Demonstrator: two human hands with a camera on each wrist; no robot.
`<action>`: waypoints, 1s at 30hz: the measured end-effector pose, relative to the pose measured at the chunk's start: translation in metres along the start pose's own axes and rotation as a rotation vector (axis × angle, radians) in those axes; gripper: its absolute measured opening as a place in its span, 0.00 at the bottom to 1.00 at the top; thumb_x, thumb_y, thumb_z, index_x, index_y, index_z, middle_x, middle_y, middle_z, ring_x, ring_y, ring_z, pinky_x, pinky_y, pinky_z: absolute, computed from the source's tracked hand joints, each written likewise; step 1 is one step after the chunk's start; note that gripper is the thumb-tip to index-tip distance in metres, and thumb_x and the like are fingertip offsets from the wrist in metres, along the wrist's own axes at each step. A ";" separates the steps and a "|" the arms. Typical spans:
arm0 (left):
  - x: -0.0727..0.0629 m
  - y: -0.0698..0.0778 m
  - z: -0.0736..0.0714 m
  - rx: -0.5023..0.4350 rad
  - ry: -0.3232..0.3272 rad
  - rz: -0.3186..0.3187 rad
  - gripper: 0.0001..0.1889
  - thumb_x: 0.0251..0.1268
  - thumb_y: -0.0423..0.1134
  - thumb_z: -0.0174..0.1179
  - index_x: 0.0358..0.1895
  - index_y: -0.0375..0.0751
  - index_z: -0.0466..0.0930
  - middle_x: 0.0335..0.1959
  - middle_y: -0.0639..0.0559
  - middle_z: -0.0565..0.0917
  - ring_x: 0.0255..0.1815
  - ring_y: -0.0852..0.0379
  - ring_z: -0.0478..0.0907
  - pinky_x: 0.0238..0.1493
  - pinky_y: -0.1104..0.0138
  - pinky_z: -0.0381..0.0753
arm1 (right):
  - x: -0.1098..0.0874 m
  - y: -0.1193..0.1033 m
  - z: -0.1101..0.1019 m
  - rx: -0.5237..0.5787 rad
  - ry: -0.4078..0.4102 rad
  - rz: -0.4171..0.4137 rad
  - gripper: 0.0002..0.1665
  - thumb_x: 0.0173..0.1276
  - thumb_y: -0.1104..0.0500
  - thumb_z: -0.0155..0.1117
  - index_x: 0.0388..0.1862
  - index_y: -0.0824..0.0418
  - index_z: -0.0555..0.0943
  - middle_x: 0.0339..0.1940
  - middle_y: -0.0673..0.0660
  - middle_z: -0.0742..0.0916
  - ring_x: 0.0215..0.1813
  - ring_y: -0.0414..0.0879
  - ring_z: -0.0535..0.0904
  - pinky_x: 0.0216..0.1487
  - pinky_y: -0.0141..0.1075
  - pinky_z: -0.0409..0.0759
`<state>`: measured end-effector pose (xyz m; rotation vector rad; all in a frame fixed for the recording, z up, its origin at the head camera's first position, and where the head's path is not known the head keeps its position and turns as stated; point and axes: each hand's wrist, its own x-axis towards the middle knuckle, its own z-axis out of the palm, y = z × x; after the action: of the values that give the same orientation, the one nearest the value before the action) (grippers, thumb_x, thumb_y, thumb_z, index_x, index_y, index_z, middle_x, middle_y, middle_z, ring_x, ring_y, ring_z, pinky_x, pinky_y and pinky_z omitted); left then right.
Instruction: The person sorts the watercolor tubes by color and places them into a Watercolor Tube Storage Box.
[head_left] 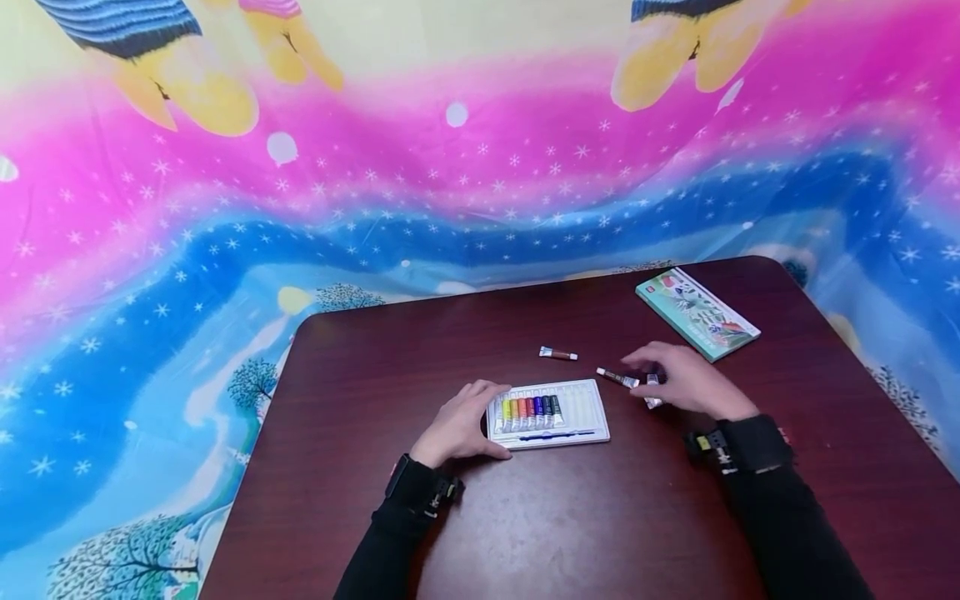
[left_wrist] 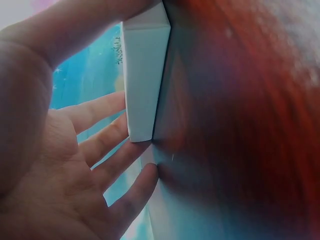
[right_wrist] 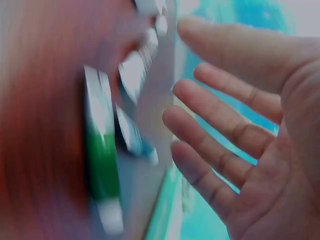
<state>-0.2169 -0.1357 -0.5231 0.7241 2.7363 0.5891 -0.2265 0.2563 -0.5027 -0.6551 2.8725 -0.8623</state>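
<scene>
My left hand (head_left: 459, 423) grips the left end of a white tray (head_left: 588, 408), thumb at its front corner and fingers at the far side. In the left wrist view the tray's side wall (left_wrist: 145, 80) shows against the fingers. A row of colored paint tubes (head_left: 528, 408) lies in the tray, with a blue paintbrush (head_left: 558, 436) along the front. My right hand (head_left: 693, 382) hovers over loose paint tubes with its fingers apart, holding nothing. Close by are a dark tube (head_left: 617, 377) and, in the right wrist view, a blurred green tube (right_wrist: 103, 155).
A brown paint tube (head_left: 558, 354) lies behind the tray. Farther back on the right is a flat green box (head_left: 697, 315) with a plant print. The dark reddish table (head_left: 375, 375) ends at a colorful hanging cloth (head_left: 420, 183).
</scene>
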 end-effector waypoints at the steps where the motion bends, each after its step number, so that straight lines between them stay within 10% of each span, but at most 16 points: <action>1: 0.000 0.000 0.000 0.000 0.001 0.000 0.55 0.41 0.59 0.84 0.78 0.54 0.67 0.68 0.54 0.75 0.68 0.53 0.71 0.67 0.52 0.76 | -0.003 0.006 -0.006 0.012 0.010 0.029 0.24 0.64 0.58 0.78 0.59 0.62 0.86 0.48 0.56 0.88 0.47 0.50 0.83 0.47 0.43 0.82; 15: -0.001 0.001 -0.001 -0.024 -0.003 -0.020 0.54 0.41 0.58 0.84 0.77 0.57 0.67 0.68 0.55 0.75 0.67 0.54 0.70 0.68 0.51 0.74 | -0.014 0.043 -0.016 0.022 -0.099 0.114 0.08 0.60 0.56 0.81 0.33 0.50 0.87 0.37 0.50 0.84 0.37 0.43 0.76 0.40 0.38 0.77; 30: -0.001 0.000 0.000 -0.035 -0.011 -0.024 0.55 0.42 0.59 0.84 0.78 0.57 0.66 0.69 0.54 0.74 0.69 0.53 0.70 0.70 0.49 0.73 | -0.013 0.027 -0.027 0.263 0.027 0.090 0.07 0.76 0.56 0.67 0.48 0.55 0.86 0.30 0.57 0.87 0.26 0.46 0.81 0.27 0.38 0.82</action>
<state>-0.2160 -0.1363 -0.5232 0.6832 2.7137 0.6240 -0.2294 0.2958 -0.4950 -0.4859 2.7160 -1.2138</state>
